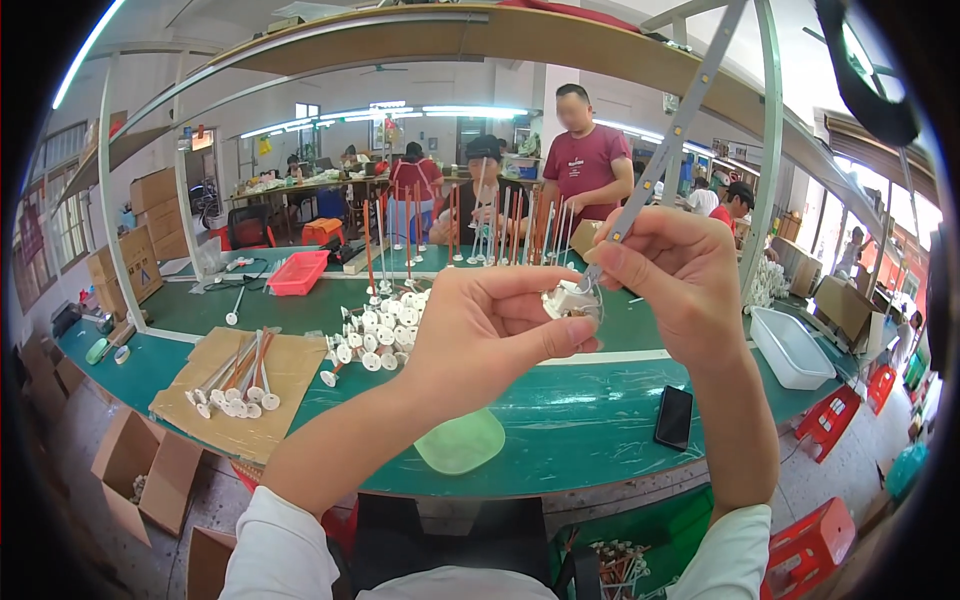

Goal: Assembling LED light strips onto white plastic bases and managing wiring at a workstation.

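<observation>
My left hand pinches a small white plastic base piece between thumb and fingers, raised above the green table. My right hand grips a thin grey rod that slants up to the right, its lower end meeting the white piece. Behind my hands, several finished rods with white round bases stand upright or lie in a cluster on the table.
A cardboard sheet with several loose rods lies at left. A pale green dish, a black phone, a white tray and a red basket sit on the table. Other people work beyond. Cardboard boxes stand on the floor.
</observation>
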A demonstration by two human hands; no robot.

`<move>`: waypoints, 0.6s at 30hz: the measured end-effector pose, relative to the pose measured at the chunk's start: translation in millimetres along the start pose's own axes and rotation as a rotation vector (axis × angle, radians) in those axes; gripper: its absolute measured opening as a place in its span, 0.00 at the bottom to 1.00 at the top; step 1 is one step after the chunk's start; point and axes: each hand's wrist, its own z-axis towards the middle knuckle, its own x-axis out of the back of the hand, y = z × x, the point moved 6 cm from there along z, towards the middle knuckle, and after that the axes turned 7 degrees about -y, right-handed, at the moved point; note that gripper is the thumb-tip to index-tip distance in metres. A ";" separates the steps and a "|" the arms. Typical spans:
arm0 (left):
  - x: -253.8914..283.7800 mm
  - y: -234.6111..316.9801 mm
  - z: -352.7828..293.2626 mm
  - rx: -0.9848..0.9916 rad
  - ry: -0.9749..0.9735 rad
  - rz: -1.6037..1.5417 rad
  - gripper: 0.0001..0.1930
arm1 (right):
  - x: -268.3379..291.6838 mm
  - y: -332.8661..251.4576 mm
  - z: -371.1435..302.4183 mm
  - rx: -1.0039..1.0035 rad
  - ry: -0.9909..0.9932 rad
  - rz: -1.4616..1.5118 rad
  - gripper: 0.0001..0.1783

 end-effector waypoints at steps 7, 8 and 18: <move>11.4 5.1 -3.2 -0.140 -0.012 0.414 0.16 | -3.7 25.3 6.1 -0.054 -0.077 0.059 0.07; 13.2 3.4 -1.7 -0.120 -0.027 0.423 0.16 | -3.7 29.0 7.1 -0.061 -0.066 0.052 0.06; 21.4 -16.1 -2.2 -0.016 -0.051 0.176 0.18 | -8.9 31.5 9.1 -0.059 -0.073 -0.083 0.05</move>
